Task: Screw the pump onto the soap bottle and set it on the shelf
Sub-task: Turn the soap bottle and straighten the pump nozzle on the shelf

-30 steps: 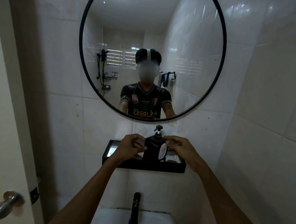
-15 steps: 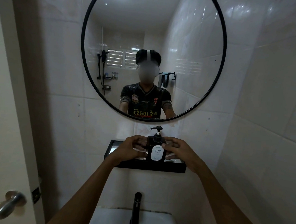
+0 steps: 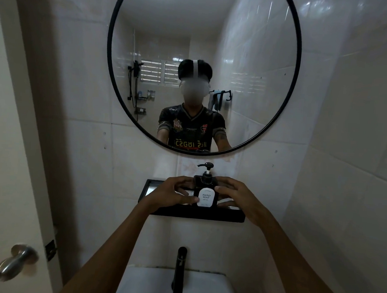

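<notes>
The one black square soap bottle with a white label stands upright on the single black wall shelf, its black pump already fitted; the left hand and right hand grip its sides, so only letting go remains

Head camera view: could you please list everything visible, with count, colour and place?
soap bottle: one, black with white label, upright on the shelf
pump: one, black, on the bottle
shelf: one, black, on the wall under the mirror
mirror: one, round, black frame, above the shelf
faucet: one, black, below the shelf
sink: one, white, bottom centre
door knob: one, silver, lower left
left hand: touching the bottle's left side
right hand: touching the bottle's right side
</notes>
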`<state>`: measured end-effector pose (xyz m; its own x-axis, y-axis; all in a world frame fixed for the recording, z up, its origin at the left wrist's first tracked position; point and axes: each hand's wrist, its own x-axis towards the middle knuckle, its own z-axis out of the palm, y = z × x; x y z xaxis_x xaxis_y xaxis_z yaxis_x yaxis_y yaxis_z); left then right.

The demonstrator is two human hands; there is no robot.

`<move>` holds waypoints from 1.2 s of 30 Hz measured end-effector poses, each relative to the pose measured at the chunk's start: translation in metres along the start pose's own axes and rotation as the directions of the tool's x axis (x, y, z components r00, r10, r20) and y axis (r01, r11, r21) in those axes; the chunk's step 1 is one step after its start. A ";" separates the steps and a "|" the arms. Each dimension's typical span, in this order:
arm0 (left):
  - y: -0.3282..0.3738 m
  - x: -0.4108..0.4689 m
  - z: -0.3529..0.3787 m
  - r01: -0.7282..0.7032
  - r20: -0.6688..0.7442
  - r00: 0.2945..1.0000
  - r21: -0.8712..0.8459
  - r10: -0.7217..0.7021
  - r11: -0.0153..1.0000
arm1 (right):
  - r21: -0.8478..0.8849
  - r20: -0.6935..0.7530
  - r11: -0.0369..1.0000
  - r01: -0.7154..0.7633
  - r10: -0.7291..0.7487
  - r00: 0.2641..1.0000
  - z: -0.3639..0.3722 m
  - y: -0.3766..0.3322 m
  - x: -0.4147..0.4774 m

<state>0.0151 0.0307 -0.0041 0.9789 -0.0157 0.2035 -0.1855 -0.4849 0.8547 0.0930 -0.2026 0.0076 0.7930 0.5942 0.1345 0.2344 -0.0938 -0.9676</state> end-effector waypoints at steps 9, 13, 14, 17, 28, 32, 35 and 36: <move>0.004 -0.003 0.000 0.006 0.035 0.999 0.009 -0.006 1.000 | -0.004 0.026 1.000 0.003 -0.003 1.000 -0.003 0.000 0.000; 0.003 -0.003 0.000 0.008 0.048 0.999 -0.006 -0.007 1.000 | -0.053 -0.003 0.998 0.036 -0.036 0.999 -0.011 -0.007 0.002; 0.002 -0.003 0.000 0.006 0.051 0.999 -0.003 -0.005 1.000 | -0.074 -0.031 0.996 0.054 -0.056 0.998 -0.014 -0.012 0.003; 0.000 -0.003 0.000 -0.007 0.061 0.998 -0.006 0.007 1.000 | -0.173 -0.082 0.976 0.131 -0.147 0.986 -0.025 -0.031 0.006; -0.002 -0.002 -0.001 -0.054 0.070 0.996 0.005 0.054 0.999 | -0.527 0.198 0.782 0.331 -0.266 0.943 -0.022 -0.093 0.030; -0.002 -0.002 0.000 -0.074 0.059 0.996 0.020 0.073 0.997 | -0.541 0.227 0.777 0.322 -0.234 0.945 -0.017 -0.091 0.035; -0.004 -0.001 0.000 -0.077 0.055 0.996 0.034 0.075 0.996 | -0.525 0.234 0.792 0.313 -0.219 0.947 -0.016 -0.086 0.036; -0.005 -0.001 0.000 -0.078 0.057 0.996 0.041 0.075 0.996 | -0.523 0.234 0.794 0.310 -0.216 0.948 -0.016 -0.085 0.036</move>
<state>0.0152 0.0329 -0.0083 0.9655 -0.1020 0.2398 -0.2573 -0.5176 0.8160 0.1101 -0.1860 0.0980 0.5695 0.7706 0.2860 0.7260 -0.3084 -0.6146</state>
